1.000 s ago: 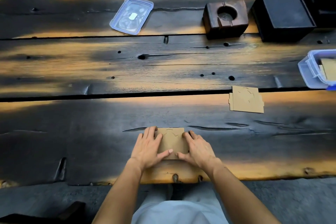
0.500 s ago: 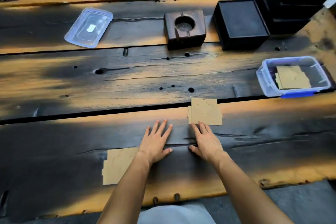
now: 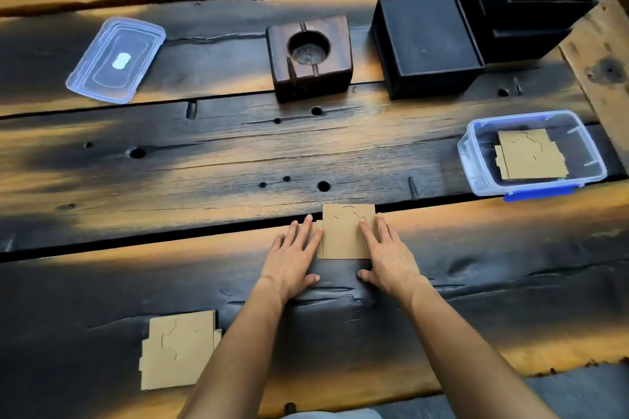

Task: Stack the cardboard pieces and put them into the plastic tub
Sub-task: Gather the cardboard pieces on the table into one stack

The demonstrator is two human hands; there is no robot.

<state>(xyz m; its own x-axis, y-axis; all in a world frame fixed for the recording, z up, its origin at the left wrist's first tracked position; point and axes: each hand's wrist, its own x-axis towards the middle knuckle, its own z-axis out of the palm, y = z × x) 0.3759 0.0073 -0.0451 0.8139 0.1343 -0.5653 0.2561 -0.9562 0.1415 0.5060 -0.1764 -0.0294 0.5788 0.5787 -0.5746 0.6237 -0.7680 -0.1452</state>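
Note:
A small stack of brown cardboard pieces (image 3: 343,238) lies flat on the dark wooden table, mid-frame. My left hand (image 3: 292,258) rests flat against its left edge, fingers spread. My right hand (image 3: 388,255) lies on its right side, fingers over the card. Neither hand has lifted it. Another cardboard stack (image 3: 177,349) lies at the near left by my left forearm. The clear plastic tub (image 3: 476,177) with a blue clip stands at the right and holds more cardboard pieces (image 3: 527,155).
The tub's clear lid (image 3: 115,59) lies at the far left. A dark wooden block with a round hollow (image 3: 311,78) and black boxes (image 3: 429,44) stand at the back. The table's near edge runs just below my forearms.
Both hands left the near stack, which now lies at the left, and reached forward to the farther stack. The view shifted right, bringing the tub fully into sight.

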